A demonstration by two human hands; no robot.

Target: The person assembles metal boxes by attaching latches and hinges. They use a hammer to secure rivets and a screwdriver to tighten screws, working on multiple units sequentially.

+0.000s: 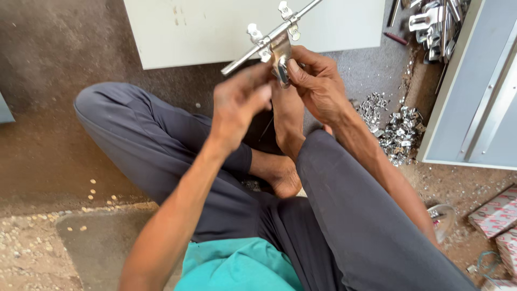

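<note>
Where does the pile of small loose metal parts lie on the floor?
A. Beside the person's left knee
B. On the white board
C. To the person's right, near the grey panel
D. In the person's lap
C: the pile of small metal parts lies on the floor right of the hands, next to the grey panel.

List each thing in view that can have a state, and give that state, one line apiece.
Latch: held up off the floor, rod tilted.
Left hand: fingers closed at the latch's lower plate.
Right hand: gripping the plate.
Metal clips: loose heap on the floor.
Boxes: lying shut.
</note>
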